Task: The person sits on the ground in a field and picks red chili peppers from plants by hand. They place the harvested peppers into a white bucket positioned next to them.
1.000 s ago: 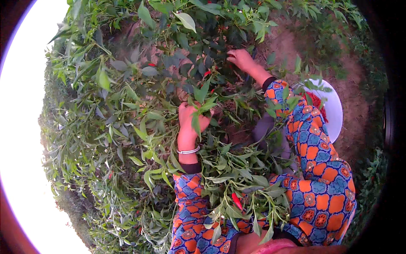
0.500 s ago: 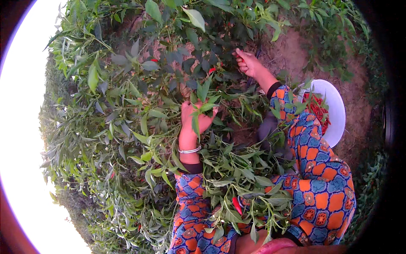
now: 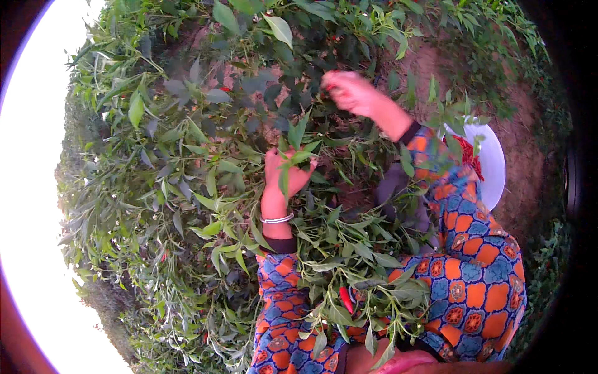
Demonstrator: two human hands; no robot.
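Note:
My left hand (image 3: 283, 177), with a bracelet at the wrist, is closed among the leaves of a chili plant (image 3: 300, 134); leaves cover part of its fingers. Up and to the right, my right hand (image 3: 352, 95) is smeared by motion, its fingers closed with a bit of red chili pepper (image 3: 330, 76) at their tips. A ripe red chili (image 3: 346, 300) hangs among leaves close to my body. Another small red chili (image 3: 225, 89) shows in the foliage beyond my left hand.
A white bowl (image 3: 495, 163) holding several red chilies (image 3: 468, 156) stands at the right, beside my right sleeve. Dense pepper plants (image 3: 124, 206) fill the left side. Bare brown soil (image 3: 526, 137) runs along the right, with more plants past it.
My right hand has moved a little to the left over the plant, with red still at its fingertips. My left hand has stayed almost in place.

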